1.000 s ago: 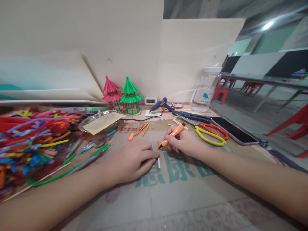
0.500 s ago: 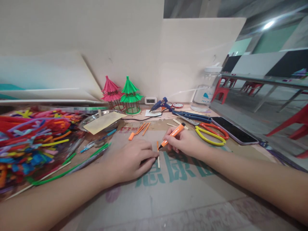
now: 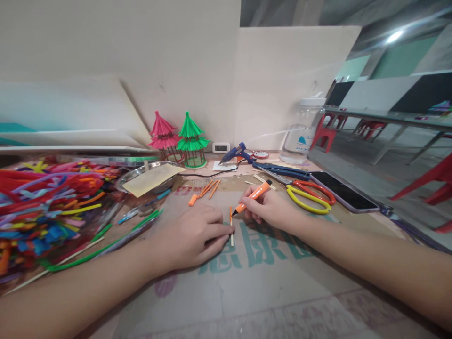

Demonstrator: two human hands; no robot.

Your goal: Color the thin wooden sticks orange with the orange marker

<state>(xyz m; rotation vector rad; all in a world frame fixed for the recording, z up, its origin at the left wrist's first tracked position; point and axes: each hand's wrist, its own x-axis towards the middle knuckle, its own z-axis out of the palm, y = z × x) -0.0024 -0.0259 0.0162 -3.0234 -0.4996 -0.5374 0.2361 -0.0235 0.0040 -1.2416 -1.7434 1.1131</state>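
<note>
My right hand [image 3: 273, 207] is closed around an orange marker [image 3: 252, 197], its dark tip slanting down to the left. That tip touches a short thin wooden stick [image 3: 232, 241], coloured orange at its far end and pale at its near end. With its index fingertip on the stick, my left hand [image 3: 197, 233] pins it to the cardboard [image 3: 226, 296]; the other fingers are bent under. Beyond the left hand lie an orange marker cap [image 3: 192, 200] and several orange-coloured sticks [image 3: 214, 189]. Pale sticks [image 3: 263, 181] lie behind the marker.
Bundles of coloured pipe cleaners [image 3: 52, 207] fill the left. Behind stand pink [image 3: 164, 132] and green [image 3: 191, 136] model pavilions, a small clock [image 3: 221, 148], a glue gun [image 3: 237, 153] and a water bottle [image 3: 300, 134]. Scissors [image 3: 309, 200] and a phone [image 3: 342, 192] lie right.
The marker tip has shifted very slightly up and left along the stick. The stick's near end has moved a little left under my left fingertip.
</note>
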